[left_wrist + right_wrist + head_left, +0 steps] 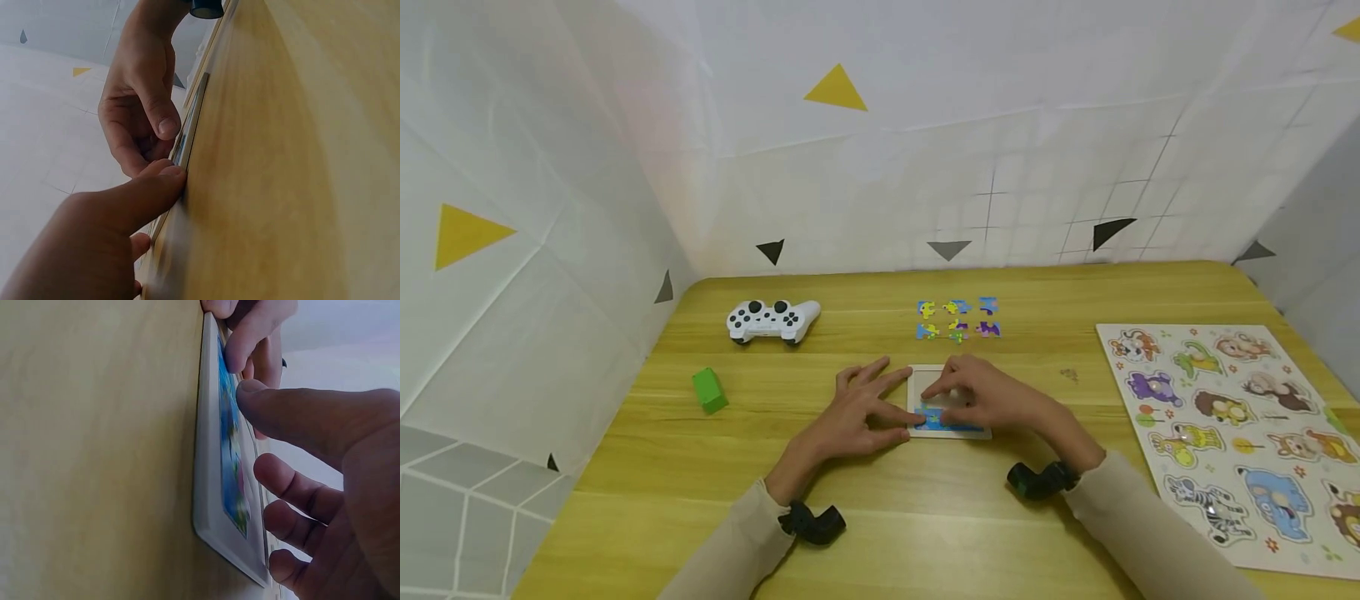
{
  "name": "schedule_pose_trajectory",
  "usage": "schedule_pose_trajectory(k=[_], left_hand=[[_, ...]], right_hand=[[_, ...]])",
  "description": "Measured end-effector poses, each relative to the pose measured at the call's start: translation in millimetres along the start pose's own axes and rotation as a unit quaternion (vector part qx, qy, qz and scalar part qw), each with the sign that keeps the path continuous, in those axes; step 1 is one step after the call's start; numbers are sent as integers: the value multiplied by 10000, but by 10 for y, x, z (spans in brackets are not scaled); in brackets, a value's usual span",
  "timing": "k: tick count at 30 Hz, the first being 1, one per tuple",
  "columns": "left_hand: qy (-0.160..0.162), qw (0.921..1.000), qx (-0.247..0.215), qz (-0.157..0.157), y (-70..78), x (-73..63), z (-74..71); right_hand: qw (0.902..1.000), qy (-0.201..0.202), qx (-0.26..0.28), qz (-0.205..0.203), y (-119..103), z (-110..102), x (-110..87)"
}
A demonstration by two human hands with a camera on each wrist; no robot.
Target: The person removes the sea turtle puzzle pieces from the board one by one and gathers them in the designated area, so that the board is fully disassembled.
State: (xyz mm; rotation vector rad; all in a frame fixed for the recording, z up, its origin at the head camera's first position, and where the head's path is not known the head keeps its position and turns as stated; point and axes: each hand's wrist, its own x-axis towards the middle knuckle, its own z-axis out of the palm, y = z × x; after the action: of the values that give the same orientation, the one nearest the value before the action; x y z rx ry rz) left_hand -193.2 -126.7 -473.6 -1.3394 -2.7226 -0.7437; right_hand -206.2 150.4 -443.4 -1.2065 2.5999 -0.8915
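A small white puzzle tray [951, 434] lies flat on the table, with a row of blue joined jigsaw pieces [934, 419] along its near edge. My left hand [856, 417] rests at the tray's left side with fingers spread, one fingertip on the left end of the row. Over the tray is my right hand [996, 398], its thumb [269, 400] touching the blue pieces in the right wrist view. Its other fingers are loosely bent near the tray's far side, with no piece between them. Seen from the left wrist, the left thumb [169, 175] presses at the tray's edge.
Beyond the tray lie several loose jigsaw pieces [957, 332] in two rows. A white game controller [767, 321] and a green block [709, 390] sit to the left. At the right is a large animal puzzle board [1217, 433]. White cloth [880, 183] hangs behind the table.
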Motion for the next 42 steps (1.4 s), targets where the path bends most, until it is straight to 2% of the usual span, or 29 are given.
schedule_pose_trajectory(k=[8, 14, 20, 29, 42], left_hand=[[-39, 9998, -190, -71, 9, -5, -10], [-16, 9996, -253, -104, 20, -12, -15], [147, 9986, -406, -306, 26, -5, -13], [316, 9981, -52, -531, 16, 4, 24], [-65, 9969, 446, -640, 42, 12, 8]], right_hand=[[9999, -105, -4, 42, -43, 54, -18], [9999, -67, -48, -94, -71, 70, -41], [9998, -80, 10, -193, -94, 59, -37], [9996, -254, 49, -80, -134, 35, -29], [9987, -330, 316, 239, -129, 51, -23]])
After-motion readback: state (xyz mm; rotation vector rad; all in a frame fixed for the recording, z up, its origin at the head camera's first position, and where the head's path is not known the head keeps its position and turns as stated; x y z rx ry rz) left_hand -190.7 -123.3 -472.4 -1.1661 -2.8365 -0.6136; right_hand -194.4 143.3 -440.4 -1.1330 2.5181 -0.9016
